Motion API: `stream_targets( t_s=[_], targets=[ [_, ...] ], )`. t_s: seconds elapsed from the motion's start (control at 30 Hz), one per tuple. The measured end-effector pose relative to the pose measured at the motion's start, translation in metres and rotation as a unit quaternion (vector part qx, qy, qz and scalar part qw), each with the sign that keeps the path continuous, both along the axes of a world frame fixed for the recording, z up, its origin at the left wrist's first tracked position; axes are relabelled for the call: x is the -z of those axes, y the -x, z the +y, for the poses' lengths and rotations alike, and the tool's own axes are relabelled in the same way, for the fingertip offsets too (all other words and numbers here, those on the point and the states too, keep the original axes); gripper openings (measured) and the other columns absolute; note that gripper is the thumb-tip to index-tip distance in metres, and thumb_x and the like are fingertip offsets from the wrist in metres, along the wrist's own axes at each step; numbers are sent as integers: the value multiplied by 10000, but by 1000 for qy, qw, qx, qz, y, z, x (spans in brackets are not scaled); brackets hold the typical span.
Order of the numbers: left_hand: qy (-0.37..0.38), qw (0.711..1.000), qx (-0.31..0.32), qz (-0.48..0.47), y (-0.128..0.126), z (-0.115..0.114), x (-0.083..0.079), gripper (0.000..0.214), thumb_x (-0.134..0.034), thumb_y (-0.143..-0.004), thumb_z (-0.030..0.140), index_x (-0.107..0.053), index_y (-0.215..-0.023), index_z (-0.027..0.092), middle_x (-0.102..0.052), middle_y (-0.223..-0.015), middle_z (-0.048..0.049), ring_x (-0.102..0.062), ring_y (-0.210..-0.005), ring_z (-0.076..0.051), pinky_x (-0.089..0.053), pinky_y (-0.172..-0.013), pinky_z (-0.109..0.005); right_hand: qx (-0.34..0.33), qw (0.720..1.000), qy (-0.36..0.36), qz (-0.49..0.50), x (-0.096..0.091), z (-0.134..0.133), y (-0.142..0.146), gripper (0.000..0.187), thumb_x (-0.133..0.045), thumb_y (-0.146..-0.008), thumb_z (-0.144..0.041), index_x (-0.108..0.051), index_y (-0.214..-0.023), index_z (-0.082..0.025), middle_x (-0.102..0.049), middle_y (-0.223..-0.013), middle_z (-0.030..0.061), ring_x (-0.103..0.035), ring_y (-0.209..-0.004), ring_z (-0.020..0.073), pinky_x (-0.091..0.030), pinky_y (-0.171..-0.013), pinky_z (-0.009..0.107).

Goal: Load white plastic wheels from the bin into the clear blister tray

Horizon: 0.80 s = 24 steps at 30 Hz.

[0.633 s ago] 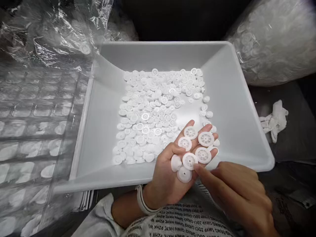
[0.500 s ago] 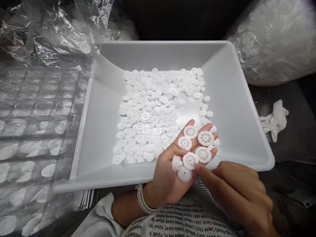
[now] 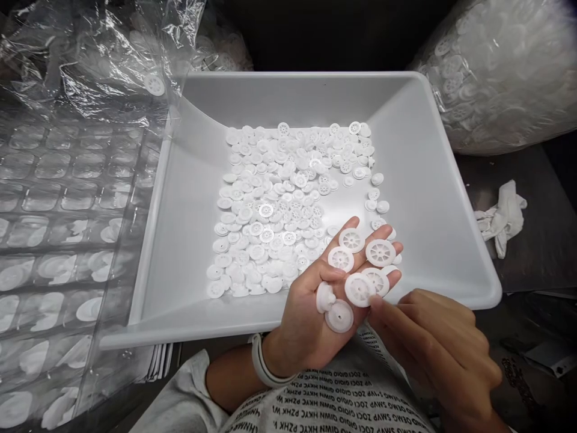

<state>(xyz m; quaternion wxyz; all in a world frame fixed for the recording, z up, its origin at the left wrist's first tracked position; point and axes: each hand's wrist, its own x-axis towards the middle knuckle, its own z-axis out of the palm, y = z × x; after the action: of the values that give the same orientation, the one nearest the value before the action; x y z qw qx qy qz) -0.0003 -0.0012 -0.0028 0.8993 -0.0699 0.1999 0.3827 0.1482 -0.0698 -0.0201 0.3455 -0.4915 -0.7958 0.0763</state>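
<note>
Left hand (image 3: 306, 307), palm up, fingers (image 3: 393, 276) spread and pointing to upper right, carries seven white plastic spoked discs (image 3: 359, 290), round with no long axis, mostly flat, one tilted near the thumb. Right hand (image 3: 433, 343), lower right: fingertips (image 3: 376, 307) touch the nearest disc's rim; grip unclear. Beyond, a loose single layer of like discs (image 3: 270, 210) covers the floor of a white rectangular plastic tray (image 3: 415, 180).

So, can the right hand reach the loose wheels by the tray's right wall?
Probably yes: the right hand is over the near rim, and only the left hand partly blocks the way.
</note>
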Motion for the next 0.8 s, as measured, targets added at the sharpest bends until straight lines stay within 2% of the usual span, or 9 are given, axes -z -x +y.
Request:
stream_targets(
  t_s=[0.1, 0.2, 0.27, 0.4, 0.67, 0.8],
  targets=[
    [0, 1000, -10, -1, -1, 0, -1, 589, -349, -855, 105, -381, -1425, 247, -608, -1336, -55, -533, -1270, -204, -321, -1138, -441, 3, 1000, -29, 4, 0, 5, 1, 491, -651, -830, -72, -541, -1308, -103, -510, -617, -22, -445, -533, 106, -333, -485, 276],
    [-11, 1000, -12, 8, -2, 0, -2, 583, -370, -858, 100, -365, -1426, 229, -599, -1346, -65, -537, -1266, -201, -336, -1131, -425, 37, 997, -64, -21, -1, 8, 4, 571, -720, -751, -12, -545, -1292, -69, -508, -642, -23, -448, -562, 97, -367, -509, 269],
    [-18, 1000, -12, 19, -2, 0, -2, 596, -375, -849, 75, -349, -1428, 213, -576, -1373, -79, -525, -1277, -199, -350, -1123, -411, 59, 994, -74, -46, -3, 7, 7, 497, -731, -745, -15, -588, -1218, -65, -513, -635, -27, -451, -557, 89, -375, -515, 263],
    [-32, 999, -1, 29, -2, -1, -1, 605, -375, -856, 63, -318, -1442, 202, -538, -1412, -93, -489, -1311, -196, -374, -1106, -383, 84, 991, -33, -99, -10, 6, 9, 265, -684, -826, -85, -648, -1089, -75, -465, -550, -53, -412, -497, 73, -335, -496, 259],
    [-10, 1000, 5, 25, -3, 1, 0, 578, -351, -873, 90, -361, -1429, 245, -615, -1329, -33, -532, -1267, -173, -344, -1135, -395, 103, 988, -17, -110, -13, 7, 12, 304, -666, -874, -150, -634, -1175, -128, -506, -576, -60, -442, -515, 58, -358, -550, 247],
    [0, 1000, 10, 21, -4, 2, -1, 568, -343, -880, 98, -357, -1429, 244, -617, -1326, -35, -525, -1275, -168, -344, -1136, -387, 104, 989, -9, -101, -14, 7, 14, 276, -678, -873, -190, -656, -1141, -127, -520, -583, -56, -454, -526, 55, -377, -564, 240]
  ],
)
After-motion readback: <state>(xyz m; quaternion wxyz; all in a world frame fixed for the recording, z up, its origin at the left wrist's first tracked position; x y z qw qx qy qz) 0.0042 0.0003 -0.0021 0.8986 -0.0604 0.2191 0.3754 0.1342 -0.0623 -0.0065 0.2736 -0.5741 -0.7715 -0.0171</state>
